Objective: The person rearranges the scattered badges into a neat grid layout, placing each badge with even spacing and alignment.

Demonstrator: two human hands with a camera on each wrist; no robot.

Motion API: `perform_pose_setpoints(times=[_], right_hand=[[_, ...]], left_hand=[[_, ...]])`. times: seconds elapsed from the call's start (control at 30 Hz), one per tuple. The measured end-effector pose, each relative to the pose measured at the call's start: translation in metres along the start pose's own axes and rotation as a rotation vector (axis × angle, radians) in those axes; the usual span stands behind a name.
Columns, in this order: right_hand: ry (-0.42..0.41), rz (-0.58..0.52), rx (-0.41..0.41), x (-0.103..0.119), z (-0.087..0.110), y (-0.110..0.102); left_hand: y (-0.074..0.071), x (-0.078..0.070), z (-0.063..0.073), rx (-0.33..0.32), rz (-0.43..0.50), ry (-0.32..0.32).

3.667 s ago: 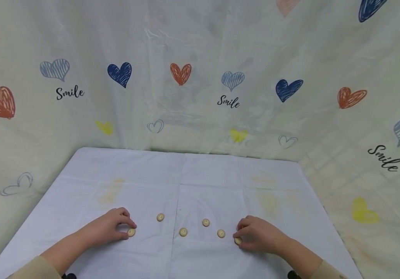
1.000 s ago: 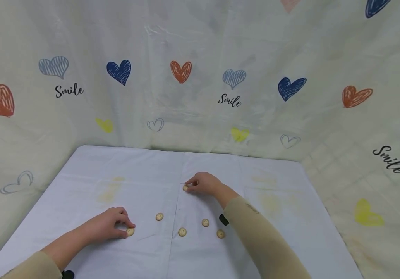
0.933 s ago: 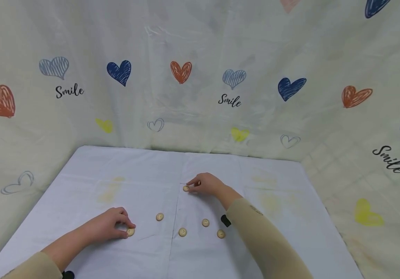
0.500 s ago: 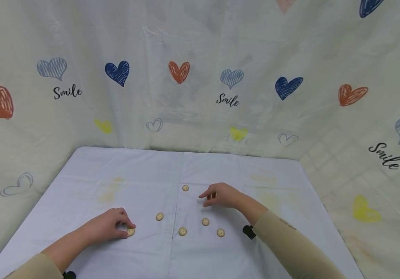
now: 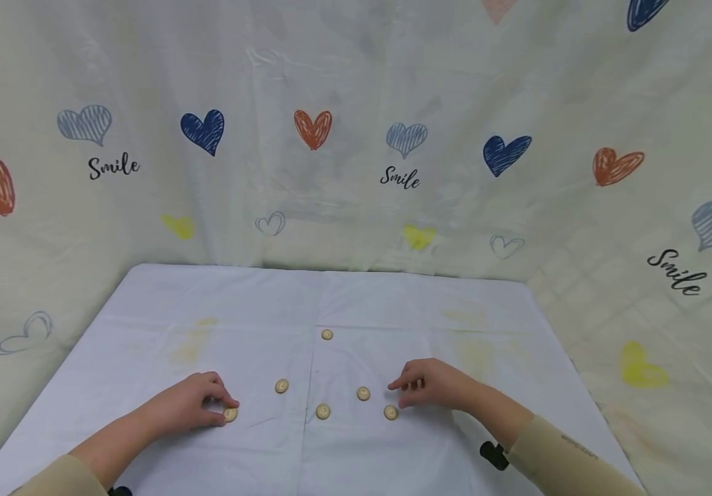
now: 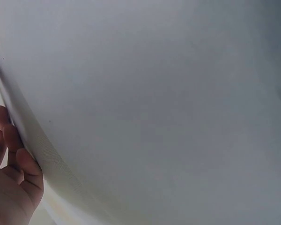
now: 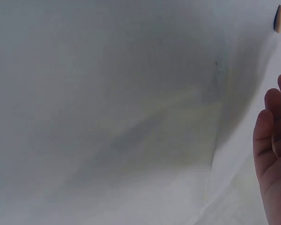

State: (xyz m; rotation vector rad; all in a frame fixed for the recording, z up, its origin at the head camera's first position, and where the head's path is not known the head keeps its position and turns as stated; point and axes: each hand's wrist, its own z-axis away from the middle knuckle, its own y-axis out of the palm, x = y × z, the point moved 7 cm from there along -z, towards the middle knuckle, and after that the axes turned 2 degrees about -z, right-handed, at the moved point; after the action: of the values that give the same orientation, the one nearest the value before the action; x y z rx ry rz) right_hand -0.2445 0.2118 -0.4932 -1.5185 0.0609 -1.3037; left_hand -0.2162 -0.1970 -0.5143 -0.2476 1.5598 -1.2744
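In the head view my left hand [image 5: 191,403] pinches a round, pale wooden button [image 5: 230,414] between thumb and finger at the table's left. Its curled fingers [image 6: 29,161] show at the left edge of the left wrist view. My right hand [image 5: 439,384] holds nothing, fingers loosely bent, with its thumb just above the rightmost button [image 5: 391,412]. Another button [image 5: 363,393] lies just left of that hand. Farther left are a button [image 5: 322,411] and one more button [image 5: 282,386]. A single button [image 5: 327,334] sits farther back, near the middle.
A white cloth [image 5: 362,455] with creases and faint yellow stains covers the table. Behind it hangs a pale curtain [image 5: 343,179] printed with hearts and "Smile". A black strap piece [image 5: 494,455] sits at the right wrist.
My right hand carried a button from the right end of the group to the back middle, let it go, and drew back toward the right. My left hand has kept its pinch in place.
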Motion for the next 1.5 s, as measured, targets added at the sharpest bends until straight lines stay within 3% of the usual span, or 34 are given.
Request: perform_pose_setpoints(times=[0.17, 0.53, 0.67, 0.93, 1.13, 1.3, 1.5], right_hand=[[-0.037, 0.014, 0.041, -0.001, -0.002, 0.012], [-0.095, 0.208, 0.103, 0.004, -0.01, 0.022], [-0.116, 0.269, 0.089, 0.008, -0.006, 0.02], [-0.24, 0.382, 0.036, 0.018, -0.004, 0.021], [-0.173, 0.285, 0.023, 0.011, -0.01, 0.016], [-0.109, 0.178, -0.024, 0.006, -0.032, 0.001], [-0.001, 0.23, -0.085, -0.002, -0.069, -0.015]], left_hand=[[0.002, 0.003, 0.0, 0.011, 0.034, -0.018], [0.001, 0.003, -0.001, 0.011, 0.046, -0.002], [0.0, 0.001, -0.001, 0.012, 0.043, -0.001], [-0.001, 0.001, 0.0, 0.014, 0.046, -0.014], [0.0, 0.002, 0.0, 0.026, 0.078, -0.017], [0.001, 0.003, 0.0, 0.026, 0.081, -0.023], [0.001, 0.004, -0.002, 0.024, 0.076, -0.019]])
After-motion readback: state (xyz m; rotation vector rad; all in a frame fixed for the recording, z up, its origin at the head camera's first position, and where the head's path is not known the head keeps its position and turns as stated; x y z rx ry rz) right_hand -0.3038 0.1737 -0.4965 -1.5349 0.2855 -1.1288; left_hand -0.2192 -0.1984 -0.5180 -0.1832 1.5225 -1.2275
